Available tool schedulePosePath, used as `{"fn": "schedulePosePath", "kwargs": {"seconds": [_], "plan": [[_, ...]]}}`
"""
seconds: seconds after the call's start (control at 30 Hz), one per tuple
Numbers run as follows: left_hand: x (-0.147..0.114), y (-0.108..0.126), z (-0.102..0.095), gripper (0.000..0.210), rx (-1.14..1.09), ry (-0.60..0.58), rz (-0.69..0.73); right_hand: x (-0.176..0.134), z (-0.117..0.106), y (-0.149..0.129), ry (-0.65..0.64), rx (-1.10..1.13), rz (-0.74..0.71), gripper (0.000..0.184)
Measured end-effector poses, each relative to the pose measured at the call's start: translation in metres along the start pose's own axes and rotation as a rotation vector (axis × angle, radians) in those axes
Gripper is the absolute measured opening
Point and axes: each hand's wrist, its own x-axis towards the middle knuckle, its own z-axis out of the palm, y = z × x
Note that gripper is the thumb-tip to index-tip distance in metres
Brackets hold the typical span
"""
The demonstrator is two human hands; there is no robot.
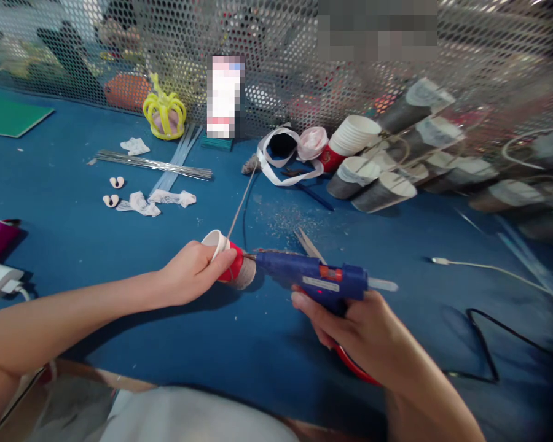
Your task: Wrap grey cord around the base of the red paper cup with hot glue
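My left hand [196, 270] is closed round a red paper cup [234, 261] with a white rim, tilted on its side over the table. Grey-brown cord is wound round the cup's lower end, and a loose length of cord [243, 205] runs from it up to a small grey bundle [251, 164]. In my right hand [345, 322] is a blue hot glue gun [299, 270], its nozzle at the cup's side by the cord. A clear glue stick [382, 284] pokes from its back. Under the gun lie scissors [357, 368] with red handles, partly hidden.
Several cord-wrapped cups [384, 191] stand and lie at the back right, beside a stack of white cups [357, 132] and white ribbon [276, 175]. Metal wires [154, 164] and lace pieces [142, 202] lie left. A black cable [482, 337] crosses the right. Perforated metal [276, 73] closes the back.
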Motion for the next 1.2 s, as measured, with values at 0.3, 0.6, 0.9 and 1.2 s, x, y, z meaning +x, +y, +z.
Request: {"fn": "schedulePosePath", "kwargs": {"seconds": [0.3,0.6,0.9,1.2], "plan": [[0.0,-0.001,0.001,0.046,0.03,-0.009,-0.019,-0.003,0.001,0.0,0.007,-0.004,0.017,0.05],[0.0,0.0,0.0,0.048,0.02,-0.033,-0.027,-0.007,0.001,-0.003,0.025,-0.036,0.006,0.049],[0.0,0.001,0.0,0.046,0.009,-0.015,0.026,-0.009,0.002,-0.003,0.041,-0.046,0.021,0.049],[0.0,0.001,0.001,0.046,-0.02,-0.008,0.035,-0.01,0.003,-0.005,0.07,-0.059,-0.013,0.048]]}}
